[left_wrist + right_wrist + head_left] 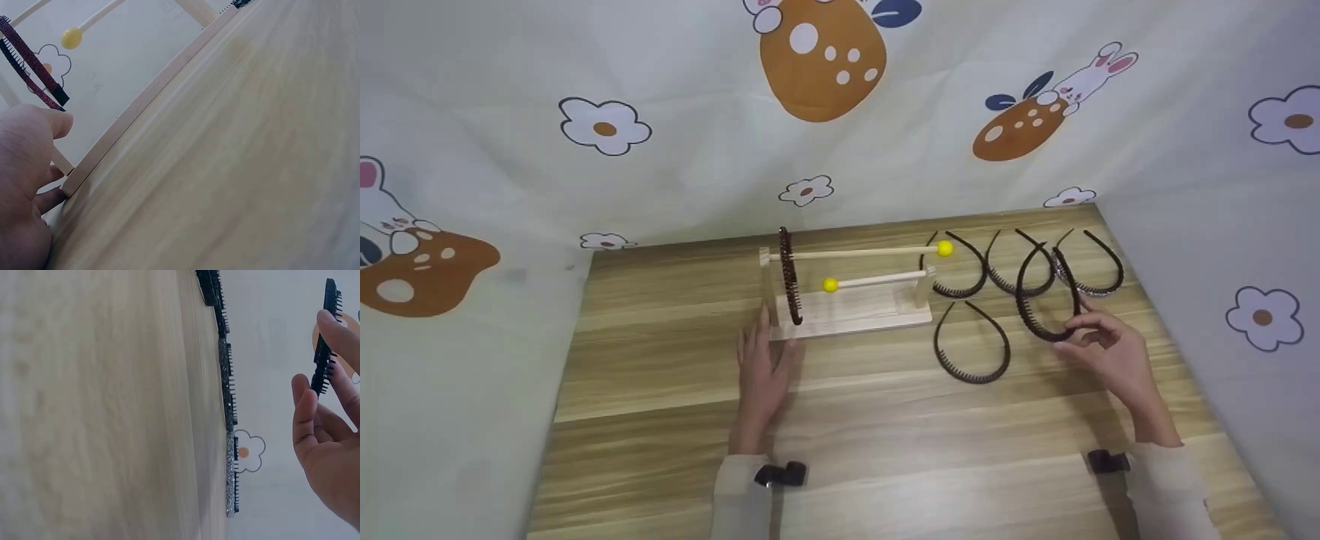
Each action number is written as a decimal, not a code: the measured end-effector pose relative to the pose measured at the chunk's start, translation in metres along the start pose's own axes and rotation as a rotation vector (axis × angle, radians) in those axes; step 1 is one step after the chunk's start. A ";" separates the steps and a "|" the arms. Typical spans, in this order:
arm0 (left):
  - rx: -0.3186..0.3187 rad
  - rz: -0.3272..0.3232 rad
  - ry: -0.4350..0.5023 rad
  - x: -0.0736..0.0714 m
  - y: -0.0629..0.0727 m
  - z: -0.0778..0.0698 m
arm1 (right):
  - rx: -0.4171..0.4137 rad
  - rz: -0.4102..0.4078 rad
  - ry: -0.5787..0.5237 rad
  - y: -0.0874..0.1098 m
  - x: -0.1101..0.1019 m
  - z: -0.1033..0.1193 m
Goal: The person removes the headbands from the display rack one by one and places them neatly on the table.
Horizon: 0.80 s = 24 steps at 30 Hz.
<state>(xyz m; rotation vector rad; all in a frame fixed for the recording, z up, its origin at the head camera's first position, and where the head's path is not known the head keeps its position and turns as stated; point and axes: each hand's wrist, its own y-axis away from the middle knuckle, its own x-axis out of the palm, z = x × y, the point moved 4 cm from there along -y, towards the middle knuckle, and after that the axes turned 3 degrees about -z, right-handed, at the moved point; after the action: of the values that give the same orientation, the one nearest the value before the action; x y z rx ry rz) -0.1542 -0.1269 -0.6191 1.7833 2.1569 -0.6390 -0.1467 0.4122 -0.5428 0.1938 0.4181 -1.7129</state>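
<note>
My right hand point(1114, 356) pinches a black toothed headband point(1024, 311) by its lower right curve, lifted above the table. In the right wrist view this headband point(323, 354) appears edge-on between thumb and fingers. My left hand point(761, 375) rests against the left end of a wooden stand point(855, 322), fingers along its side and thumb near the front edge. A dark reddish-brown headband point(789, 277) hangs on the stand's back rod point(862, 253), near the left post. In the left wrist view its tips point(59, 95) hang just above my thumb.
Several headbands lie right of the stand, including a front one point(971, 375) and a glittery one point(1114, 277) at the back. Yellow balls cap the back rod point(945, 248) and the front rod point(830, 285). Patterned cloth point(697, 172) encloses the wooden table point(660, 420).
</note>
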 end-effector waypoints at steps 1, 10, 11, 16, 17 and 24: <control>0.007 -0.002 -0.001 0.000 0.000 0.000 | -0.008 0.012 0.016 0.000 -0.001 0.000; -0.006 0.001 0.004 0.000 0.000 0.002 | -0.025 0.088 0.223 0.002 -0.017 -0.009; -0.013 0.004 0.005 0.000 0.001 0.002 | -0.026 0.093 0.245 0.003 -0.018 -0.011; -0.041 0.008 0.005 -0.001 0.002 0.002 | -0.018 0.132 0.310 0.005 -0.025 -0.017; -0.039 0.006 0.003 -0.001 0.002 0.002 | -0.003 0.143 0.329 0.005 -0.026 -0.019; -0.015 -0.005 0.001 0.000 0.002 0.001 | 0.062 0.236 0.279 0.007 -0.033 -0.027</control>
<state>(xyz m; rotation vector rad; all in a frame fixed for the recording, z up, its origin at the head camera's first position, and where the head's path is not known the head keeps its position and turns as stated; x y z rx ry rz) -0.1527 -0.1272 -0.6207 1.7721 2.1618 -0.6220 -0.1364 0.4520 -0.5566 0.5121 0.5255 -1.4714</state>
